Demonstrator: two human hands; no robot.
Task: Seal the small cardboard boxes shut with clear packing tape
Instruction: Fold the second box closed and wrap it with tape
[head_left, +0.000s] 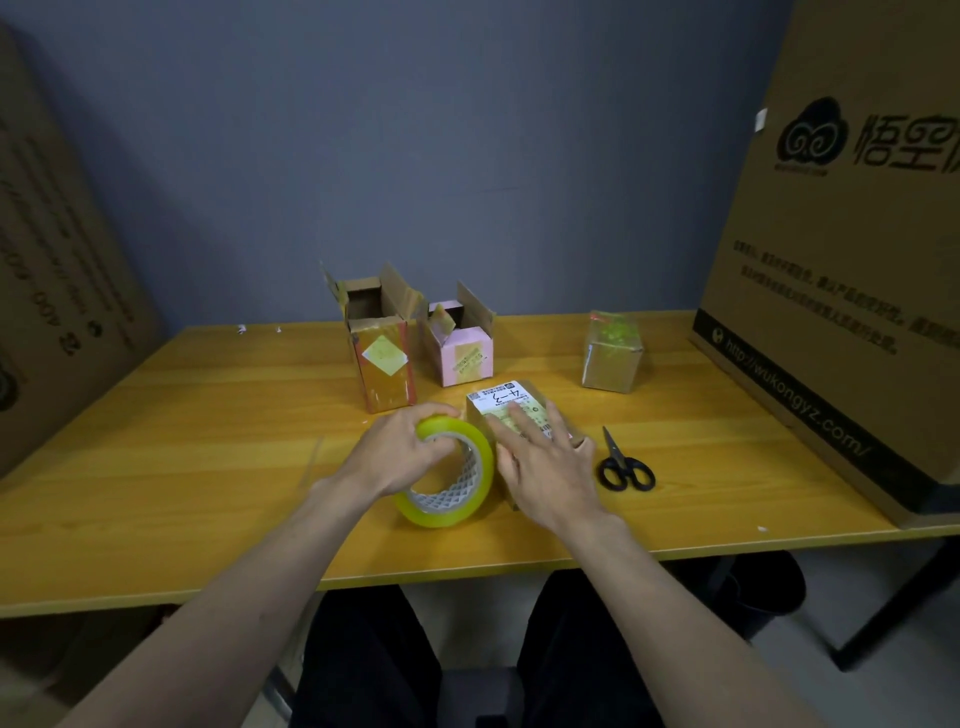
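Observation:
A small cardboard box (511, 402) with a white shipping label on top lies near the middle of the yellow table (182, 457). My right hand (545, 462) presses flat on its top, fingers straight. My left hand (400, 452) grips a roll of clear yellowish packing tape (447, 478) held upright against the box's left side. Behind stand a tall brown box (382, 358) and a pink box (462, 348), both with flaps open. A taped-up box (613, 351) sits at the back right.
Black scissors (623, 465) lie just right of the labelled box. A very large printed carton (841, 260) fills the table's right end. Another big carton (57, 291) leans at the left. A blue wall runs behind the table.

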